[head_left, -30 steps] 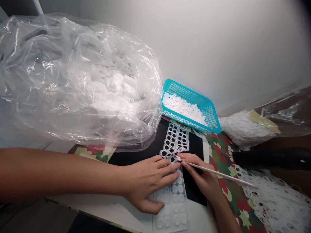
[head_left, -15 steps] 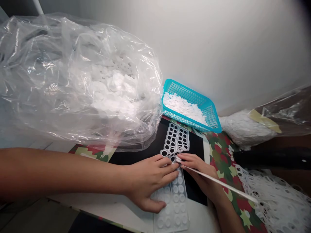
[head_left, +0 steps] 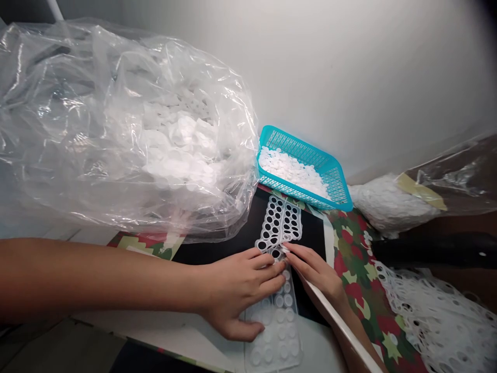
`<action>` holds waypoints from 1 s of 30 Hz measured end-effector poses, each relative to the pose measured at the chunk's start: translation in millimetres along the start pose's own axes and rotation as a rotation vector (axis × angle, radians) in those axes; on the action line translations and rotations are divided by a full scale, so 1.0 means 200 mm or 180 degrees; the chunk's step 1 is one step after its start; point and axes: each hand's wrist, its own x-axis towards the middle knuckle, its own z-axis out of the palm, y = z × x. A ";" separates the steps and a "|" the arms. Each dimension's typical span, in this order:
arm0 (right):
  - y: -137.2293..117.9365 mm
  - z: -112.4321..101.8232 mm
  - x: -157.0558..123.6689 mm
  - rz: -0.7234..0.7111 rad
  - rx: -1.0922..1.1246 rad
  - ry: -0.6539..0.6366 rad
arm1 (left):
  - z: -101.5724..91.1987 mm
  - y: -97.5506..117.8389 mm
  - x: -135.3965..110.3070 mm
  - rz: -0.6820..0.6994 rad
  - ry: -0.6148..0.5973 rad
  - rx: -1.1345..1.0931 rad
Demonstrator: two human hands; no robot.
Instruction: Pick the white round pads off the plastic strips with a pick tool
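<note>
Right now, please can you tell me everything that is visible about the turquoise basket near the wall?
The turquoise plastic basket is a shallow, rectangular tray with grid-like slotted walls. It sits at an angle in front of the white wall. Small white discs lie heaped loosely inside, below the rim. A large clear plastic bag rests against its left end, and its near edge lies over camouflage-patterned cloth.

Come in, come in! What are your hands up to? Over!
Left hand flat on the clear sheet of white discs. Right hand gripping a thin white stick, tip at the sheet. Bulky plastic bag and teal basket past the sheet's far end.
</note>
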 end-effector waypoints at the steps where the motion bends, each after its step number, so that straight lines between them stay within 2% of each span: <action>1: 0.00 0.01 0.00 0.0049 -0.0046 0.0057 | 0.00 0.00 0.00 0.0001 -0.0005 -0.0001; 6: -0.01 0.03 0.00 0.0309 -0.0411 0.0805 | 0.01 -0.01 0.00 0.0028 0.0001 -0.0042; 11: 0.00 -0.02 0.02 0.0577 -0.0963 0.1465 | 0.02 -0.01 -0.01 0.0039 0.0049 -0.0107; 13: 0.03 -0.05 0.03 0.0664 -0.0980 0.1651 | 0.02 -0.01 -0.01 0.0049 0.0053 -0.0076; 17: 0.15 -0.10 0.08 0.0795 -0.0905 0.1680 | 0.01 -0.01 -0.01 0.0143 0.0040 0.0052; 19: 0.23 -0.13 0.14 0.0832 -0.0875 0.1931 | 0.00 0.00 -0.01 0.0318 0.0077 0.0141; 24: 0.41 -0.18 0.30 0.1196 -0.0402 0.1985 | 0.00 0.00 -0.02 0.0545 0.0153 0.0290; 30: 0.46 -0.19 0.34 0.1604 0.0173 0.2078 | -0.01 0.00 -0.01 0.0573 0.0225 0.0250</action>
